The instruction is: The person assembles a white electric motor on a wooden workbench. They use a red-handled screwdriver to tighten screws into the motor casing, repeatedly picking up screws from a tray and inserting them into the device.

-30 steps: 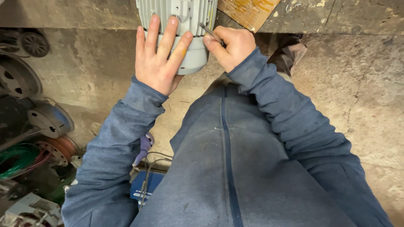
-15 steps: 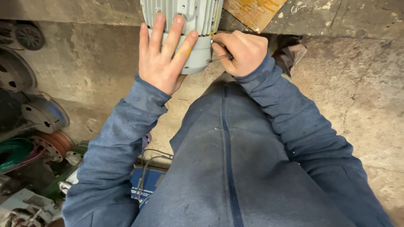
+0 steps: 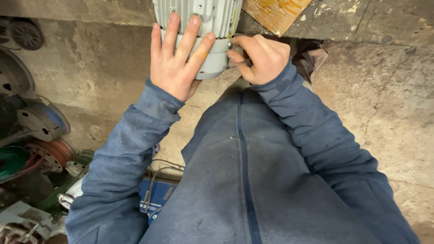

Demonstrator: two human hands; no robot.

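a grey ribbed electric motor (image 3: 199, 18) is standing at the near edge of a rough concrete surface (image 3: 361, 22), its smooth end cover hanging toward the person. the left hand (image 3: 178, 58) is lying flat against that cover, fingers (image 3: 194, 34) spread wide and pointing up along the ribbed housing, palm pressing on the lower rim. the right hand (image 3: 262, 58) is curling just beside the motor's right side, its fingers pressed together and pinching a thin metal tool (image 3: 237, 64), whose shaft is slanting out below the thumb; the fingertips are sitting at a small bolt (image 3: 230, 45) on the seam of the cover, touching or nearly touching it. the motor is therefore lying between the two hands, under the left one and at the fingertips of the right.

an orange-stained board (image 3: 275, 13) is resting on the surface just to the right of the motor. both arms are in blue sleeves, and the person's blue jacket is filling the lower middle of the view.

on the floor to the left, loose motor parts are lying in a heap: a round end shield (image 3: 43, 119), a copper-wound stator (image 3: 49, 153) and green wire (image 3: 11, 160). a blue box (image 3: 158, 196) with cables across it is sitting near the left elbow; its contents are hidden.
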